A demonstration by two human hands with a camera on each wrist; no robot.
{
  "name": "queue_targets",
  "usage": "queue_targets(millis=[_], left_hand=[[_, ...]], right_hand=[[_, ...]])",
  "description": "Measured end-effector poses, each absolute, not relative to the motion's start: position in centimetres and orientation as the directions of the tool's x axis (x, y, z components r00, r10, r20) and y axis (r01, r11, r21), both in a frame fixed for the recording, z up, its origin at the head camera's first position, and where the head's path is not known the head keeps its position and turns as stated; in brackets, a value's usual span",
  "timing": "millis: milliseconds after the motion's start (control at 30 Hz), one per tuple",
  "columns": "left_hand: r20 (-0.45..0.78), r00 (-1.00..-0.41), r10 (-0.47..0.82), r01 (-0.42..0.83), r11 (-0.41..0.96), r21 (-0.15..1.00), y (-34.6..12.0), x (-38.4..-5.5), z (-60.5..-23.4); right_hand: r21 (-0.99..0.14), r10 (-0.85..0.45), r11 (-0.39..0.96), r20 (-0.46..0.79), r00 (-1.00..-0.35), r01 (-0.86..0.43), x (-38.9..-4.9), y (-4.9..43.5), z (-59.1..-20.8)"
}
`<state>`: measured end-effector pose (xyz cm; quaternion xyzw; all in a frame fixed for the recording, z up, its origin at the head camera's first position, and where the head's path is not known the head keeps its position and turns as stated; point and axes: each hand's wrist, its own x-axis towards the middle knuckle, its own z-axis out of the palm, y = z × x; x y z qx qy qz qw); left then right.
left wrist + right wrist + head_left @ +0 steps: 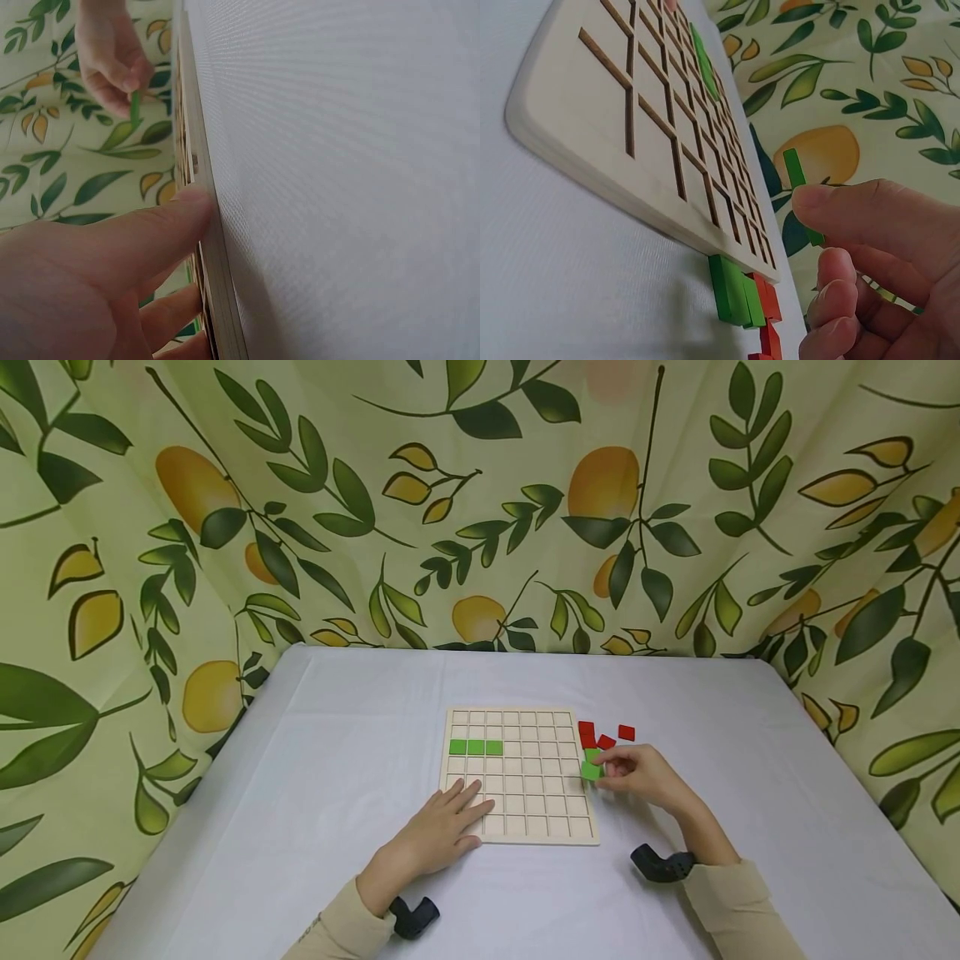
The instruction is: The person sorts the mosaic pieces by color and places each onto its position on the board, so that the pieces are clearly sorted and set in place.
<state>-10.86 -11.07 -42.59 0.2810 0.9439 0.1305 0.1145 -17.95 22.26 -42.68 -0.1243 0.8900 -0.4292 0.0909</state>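
Note:
A pale wooden grid board (525, 841) lies on the white-covered table, with a row of three green tiles (476, 747) toward its left side. My left hand (435, 831) rests on the board's near left corner, fingers spread, and its thumb (150, 232) touches the board's edge. Beyond the board's right edge, my right hand (643, 775) pinches a green square tile (793, 166) between thumb and fingers, raised above the table. Below it, more green tiles (727, 289) lie against the board's side. Part of the held tile is hidden behind the thumb.
Several red tiles (626, 732) lie loosely right of the board, beyond the green ones. Dark curved devices (663, 865) are worn at both wrists. A leaf-and-fruit patterned curtain (480, 527) hangs behind and at both sides of the table (360, 710).

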Motion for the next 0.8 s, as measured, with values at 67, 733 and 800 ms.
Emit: queue_targets(millis=[67, 733, 800], left_hand=[[-0.143, -0.816, 0.561, 0.502, 0.809, 0.307, -11.1, -10.8, -42.6], [-0.145, -0.814, 0.563, 0.5, 0.805, 0.317, -11.1, -11.1, -42.8], [-0.145, -0.813, 0.564, 0.501, 0.805, 0.317, -11.1, -11.0, -42.8]], right_hand=[[-0.792, -0.299, 0.595, -0.059, -0.952, -0.138, -18.0, 22.1, -42.6], [-0.804, -0.347, 0.563, -0.019, -0.938, -0.193, -19.1, 21.1, -42.3], [-0.806, -0.348, 0.561, -0.02, -0.937, -0.19, -19.1, 20.9, -42.3]])
